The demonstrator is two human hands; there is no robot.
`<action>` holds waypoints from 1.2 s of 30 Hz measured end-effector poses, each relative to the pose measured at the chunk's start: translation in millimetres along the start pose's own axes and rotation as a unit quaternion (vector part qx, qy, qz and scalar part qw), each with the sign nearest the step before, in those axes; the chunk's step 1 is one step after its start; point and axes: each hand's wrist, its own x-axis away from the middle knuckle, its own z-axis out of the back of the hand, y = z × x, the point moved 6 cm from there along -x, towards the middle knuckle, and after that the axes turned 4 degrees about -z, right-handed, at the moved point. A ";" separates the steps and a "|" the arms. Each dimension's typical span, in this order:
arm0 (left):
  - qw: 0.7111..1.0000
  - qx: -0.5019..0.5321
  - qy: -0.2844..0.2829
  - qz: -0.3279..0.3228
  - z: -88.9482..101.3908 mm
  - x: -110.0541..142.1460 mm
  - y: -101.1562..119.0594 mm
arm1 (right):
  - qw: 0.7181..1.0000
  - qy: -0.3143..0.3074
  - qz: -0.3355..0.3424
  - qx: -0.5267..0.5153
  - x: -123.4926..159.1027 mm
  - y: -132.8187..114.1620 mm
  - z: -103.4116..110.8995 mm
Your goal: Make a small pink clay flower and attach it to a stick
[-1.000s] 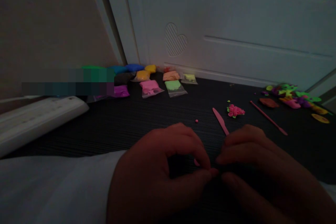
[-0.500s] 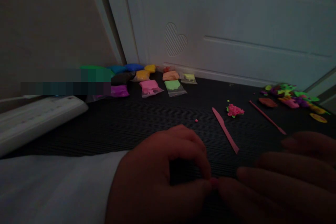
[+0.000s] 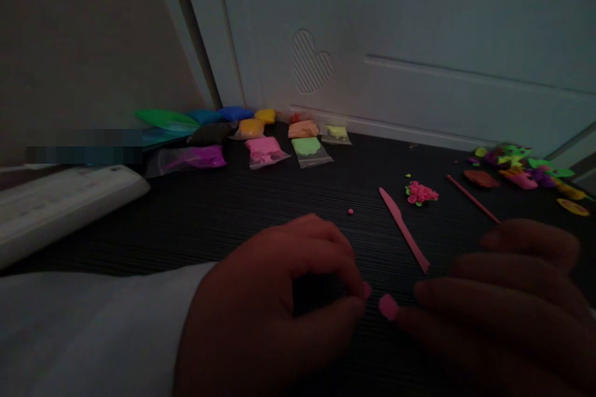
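Note:
My left hand [image 3: 279,291] pinches a small bit of pink clay [image 3: 367,290] between thumb and forefinger. A flattened piece of pink clay [image 3: 388,307] shows at the fingertips of my right hand [image 3: 493,304], a small gap away from the left one. The right hand's other fingers are bent and lie in shadow. Beyond the hands are a pink plastic clay knife [image 3: 404,229], a tiny pink ball [image 3: 351,211] and a cluster of pink clay roses [image 3: 421,193] with green leaves.
Bags of coloured clay, among them a pink one [image 3: 264,152] and a light green one [image 3: 307,147], lie along the white panel. A thin pink tool [image 3: 472,198], a brown clay piece [image 3: 481,178] and colourful clay shapes [image 3: 521,178] are at right. A white power strip [image 3: 69,198] is at left.
The two hands have drawn apart, and the pink clay between them now shows as two separate pieces, one in each hand. The view has shifted slightly.

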 end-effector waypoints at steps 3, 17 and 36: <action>0.997 -0.070 0.033 -0.007 6.4 -0.1 -3.2 | 0.998 -0.023 0.050 0.029 -4.2 1.2 -5.0; 0.981 -0.181 0.054 -0.039 -4.5 -0.2 -15.9 | 0.973 -0.068 0.215 0.060 13.1 24.7 -38.4; 0.970 -0.216 0.033 0.106 -11.8 -3.0 -25.2 | 0.986 -0.115 0.117 0.022 -2.5 18.1 -33.7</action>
